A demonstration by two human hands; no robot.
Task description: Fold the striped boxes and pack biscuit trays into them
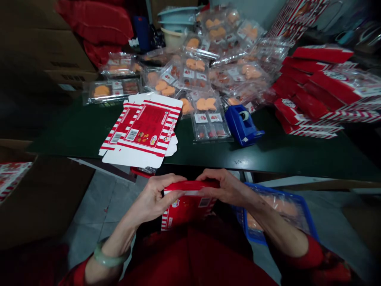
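Note:
Both my hands hold a red and white striped carton [186, 204] upright over my lap, below the table's near edge. My left hand [154, 195] grips its left end, thumb and fingers pinched on the top flap. My right hand [228, 186] closes over the right end of the same top edge. A stack of flat unfolded red and white cartons [143, 129] lies on the dark green table [282, 153] just beyond my hands.
A blue tape dispenser [242, 125] sits mid-table. Several clear trays of orange snacks [208, 115] cover the back. Finished red cartons [315, 95] pile up at right. A blue crate of packets [276, 212] stands at my right, a brown cardboard box [44, 198] at my left.

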